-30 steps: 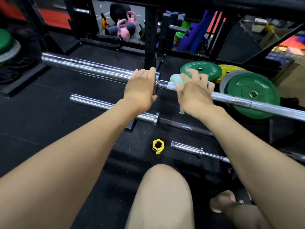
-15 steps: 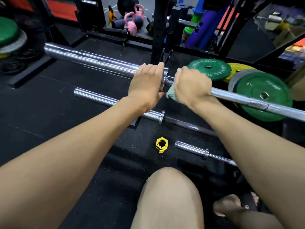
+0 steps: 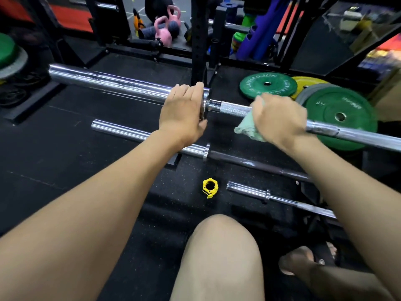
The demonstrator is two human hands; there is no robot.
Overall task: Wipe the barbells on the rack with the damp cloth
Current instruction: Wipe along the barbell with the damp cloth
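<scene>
Right grip wraps the pale green damp cloth around the shaft of the top barbell, fingers curled over the bar, cloth bunched and hanging below the palm. Sits further right along the shaft than half a second ago, when it was pressed up against the collar; now leaves a stretch of bare knurled steel showing between the two hands. Left grip curls over the thick chrome sleeve right at the collar, fingers over the top, thumb side against the collar flange, same place as before. Top barbell runs from upper left down to the right edge, raised above the floor beside the black rack upright.

Below, on the black rubber floor, lies a second barbell with chrome sleeve and dark shaft, roughly parallel to the first. Nearer still, a shorter third bar, and just left of its end a yellow collar clamp. Behind the right hand, green weight plates lie on the floor, with a yellow plate partly under them. Far back, pink kettlebells stand beyond the rack. Bare knee and a sandalled foot fill the bottom of the view.
</scene>
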